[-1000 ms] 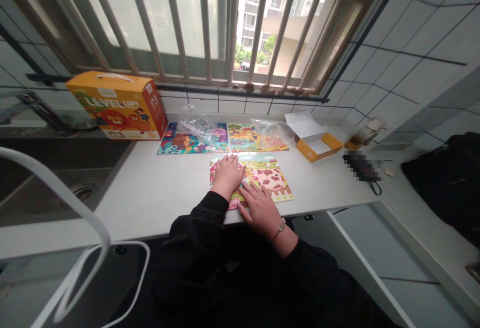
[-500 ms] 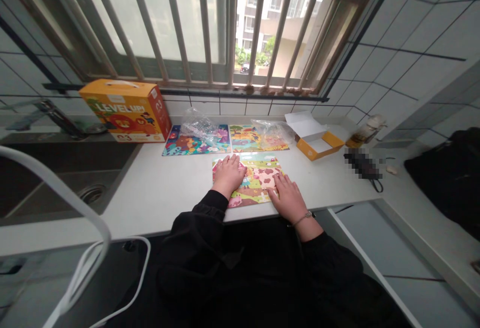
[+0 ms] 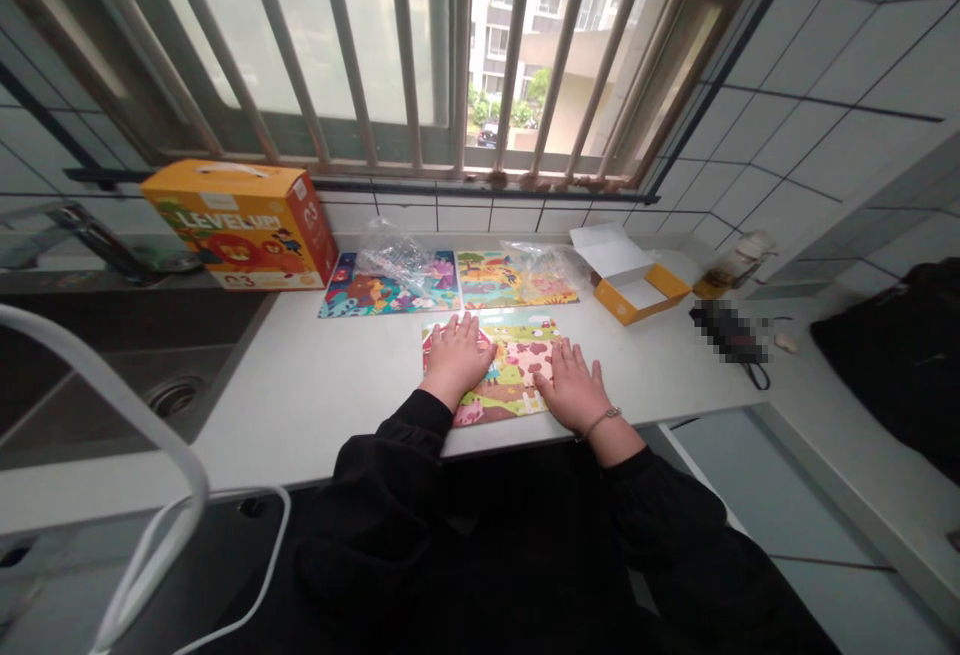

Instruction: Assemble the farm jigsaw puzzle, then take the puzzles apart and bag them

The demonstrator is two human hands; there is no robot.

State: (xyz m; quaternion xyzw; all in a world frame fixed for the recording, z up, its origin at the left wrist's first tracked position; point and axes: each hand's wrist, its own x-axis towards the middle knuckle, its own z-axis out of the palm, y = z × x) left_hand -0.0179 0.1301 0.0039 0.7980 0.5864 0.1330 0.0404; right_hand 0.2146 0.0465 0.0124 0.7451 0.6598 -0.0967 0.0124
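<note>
Lying palm-down on thin multicoloured rectangular farm-picture board [image 3: 521, 363]: bare left hand [image 3: 456, 359], bare right hand [image 3: 576, 390] at right edge; fingers extended, slightly parted, released

A white counter [image 3: 322, 385] carries picture boards [image 3: 504, 390] — and boxes [image 3: 244, 247].

Pale capitals spelling "LEVEL UP!" run across the front of an orange carrying box [image 3: 236, 235] at the far left of the white counter [image 3: 300, 385]. What appears to be "03" marks the lower left of the same face and the upper part of the box's right side, while any print on a small white label [image 3: 217, 201] above the title is too small to read.
</note>
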